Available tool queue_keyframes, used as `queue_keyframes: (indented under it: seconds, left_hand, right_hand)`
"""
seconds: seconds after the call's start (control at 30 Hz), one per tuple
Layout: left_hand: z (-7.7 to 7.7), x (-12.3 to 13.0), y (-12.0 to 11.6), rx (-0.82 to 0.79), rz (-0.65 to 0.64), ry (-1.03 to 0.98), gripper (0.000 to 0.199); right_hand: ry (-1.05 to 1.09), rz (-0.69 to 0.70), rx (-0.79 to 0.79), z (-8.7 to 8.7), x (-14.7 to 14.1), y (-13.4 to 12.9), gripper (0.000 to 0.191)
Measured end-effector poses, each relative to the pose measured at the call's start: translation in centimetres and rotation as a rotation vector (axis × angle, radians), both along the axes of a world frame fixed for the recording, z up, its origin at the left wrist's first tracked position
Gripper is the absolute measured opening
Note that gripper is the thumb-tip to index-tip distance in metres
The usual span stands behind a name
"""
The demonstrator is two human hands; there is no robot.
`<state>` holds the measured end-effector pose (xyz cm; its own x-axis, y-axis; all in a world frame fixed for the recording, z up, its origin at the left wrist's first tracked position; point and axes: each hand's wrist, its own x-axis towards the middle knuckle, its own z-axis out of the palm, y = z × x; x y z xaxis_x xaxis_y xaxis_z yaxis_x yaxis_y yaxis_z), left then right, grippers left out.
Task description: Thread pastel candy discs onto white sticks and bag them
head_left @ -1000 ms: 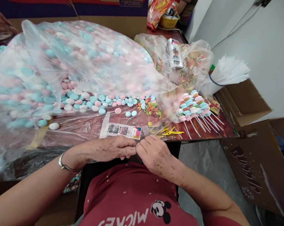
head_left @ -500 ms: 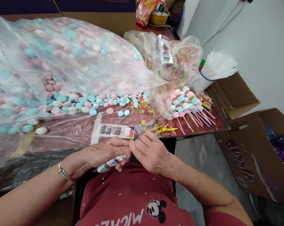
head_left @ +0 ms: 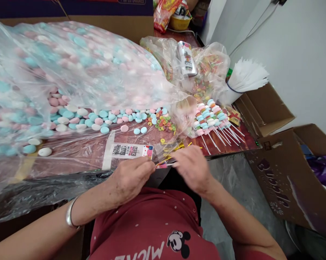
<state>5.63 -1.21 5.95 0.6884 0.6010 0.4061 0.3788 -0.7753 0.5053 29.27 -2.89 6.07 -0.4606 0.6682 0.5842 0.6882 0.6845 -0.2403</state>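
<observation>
My left hand (head_left: 133, 177) is closed round a wrapped candy stick, whose colourful wrapper end (head_left: 161, 165) pokes out past the fingertips; the rest is hidden by the hand. Close by on the right, my right hand (head_left: 192, 166) is blurred at the stick's white end, beside yellow twist ties (head_left: 179, 146); what its fingers hold cannot be made out. A printed label card (head_left: 130, 150) lies on the table edge just above my left hand. Several candy skewers (head_left: 210, 117) with white sticks rest at the table's right corner. Small ring candies (head_left: 164, 122) lie in a loose pile.
A big clear bag of pastel candies (head_left: 84, 68) covers the table's left and back. Behind the skewers are a bag of ring candies (head_left: 208, 65), a card stack (head_left: 186, 59) and a cup of white sticks (head_left: 246, 77). Cardboard boxes (head_left: 276, 177) stand at the right.
The wrapped stick has turned and now lies mostly behind my left hand, its end pointing right. My right hand has shifted right and up to the twist ties.
</observation>
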Motion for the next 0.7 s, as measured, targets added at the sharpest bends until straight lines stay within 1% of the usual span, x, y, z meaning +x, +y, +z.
queue_keyframes:
  seconds: [0.03, 0.1, 0.17, 0.2, 0.27, 0.33, 0.4, 0.57, 0.63, 0.67, 0.7]
  left_hand:
    - [0.2, -0.1, 0.1, -0.144, 0.042, -0.032, 0.021]
    - [0.4, -0.2, 0.1, -0.476, 0.132, -0.129, 0.022]
    - [0.5, -0.1, 0.0, -0.79, 0.209, -0.259, 0.023]
    - [0.5, 0.1, -0.1, -0.912, 0.241, -0.324, 0.023]
    - [0.4, 0.5, -0.3, -1.076, 0.292, -0.42, 0.022]
    - [0.3, 0.9, -0.4, -1.163, 0.336, -0.473, 0.021]
    - [0.2, 1.2, -0.3, -1.211, 0.365, -0.497, 0.021]
    - [-0.2, 1.4, -0.2, -1.257, 0.381, -0.548, 0.02]
    - [-0.5, 1.4, -0.3, -1.253, 0.367, -0.598, 0.018]
    - [-0.6, 1.5, -0.3, -1.25, 0.353, -0.625, 0.017]
    - [-0.7, 1.7, -0.4, -1.25, 0.33, -0.65, 0.016]
  right_hand:
    - [0.019, -0.068, -0.002, -0.1, 1.2, 0.5, 0.023]
    - [-0.102, -0.169, -0.037, -0.7, 3.5, 1.6, 0.025]
    - [-0.265, -0.181, -0.102, -1.6, 5.1, 2.7, 0.026]
    - [-0.351, -0.178, -0.12, -2.0, 5.6, 3.1, 0.025]
    - [-0.505, -0.171, -0.127, -2.7, 6.0, 3.5, 0.022]
    - [-0.604, -0.179, -0.122, -3.1, 6.0, 3.7, 0.018]
    - [-0.621, -0.196, -0.123, -3.3, 6.0, 3.6, 0.02]
    - [-0.519, -0.311, -0.07, -2.9, 7.0, 3.5, 0.026]
    - [-0.469, -0.411, -0.051, -2.4, 7.6, 3.4, 0.026]
    - [-0.409, -0.473, -0.048, -2.1, 7.7, 3.2, 0.025]
    - [-0.302, -0.525, -0.047, -1.8, 7.6, 3.0, 0.024]
